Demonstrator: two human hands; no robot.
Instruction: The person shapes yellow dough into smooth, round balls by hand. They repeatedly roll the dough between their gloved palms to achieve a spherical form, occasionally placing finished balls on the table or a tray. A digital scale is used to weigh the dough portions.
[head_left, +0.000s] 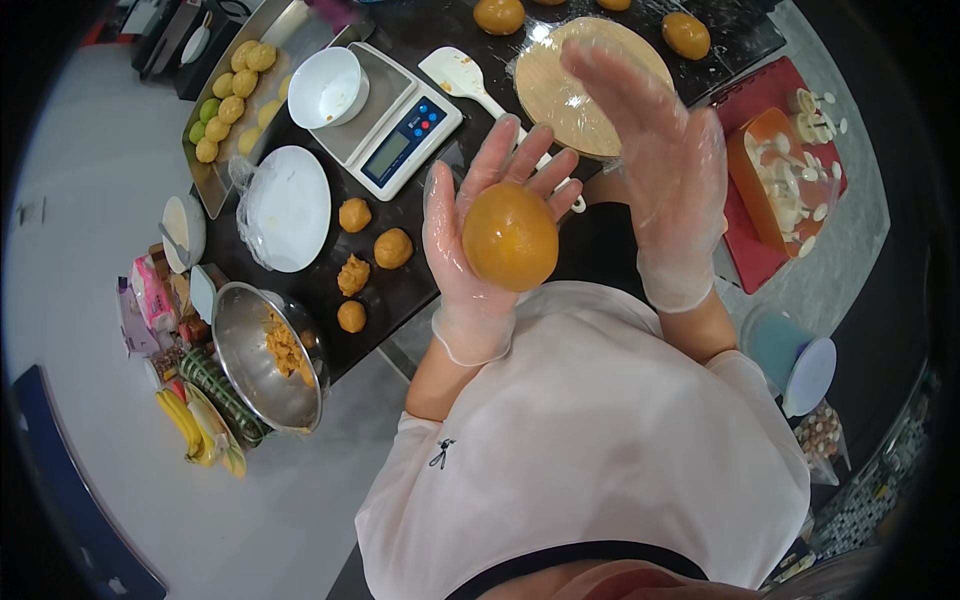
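Observation:
My left hand (484, 247), in a clear plastic glove, is palm up with its fingers spread. A large, smooth orange dough ball (511, 237) rests on its palm. My right hand (660, 172), also gloved, is raised to the right of the ball without touching it; its fingers are extended and nothing is in them. Beyond it, partly hidden, lies a round wooden board (555, 97) under plastic film. Smaller orange dough balls (393, 248) and a rough lump (353, 275) sit on the dark table to the left.
A kitchen scale (409, 139), white bowl (328, 88), white spatula (457, 73) and film-edged plate (289, 208) stand ahead and left. A metal tray (196, 169) holds yellow and green balls. A steel bowl (247, 367) of orange dough is near left; an orange container (757, 187) of plungers is right.

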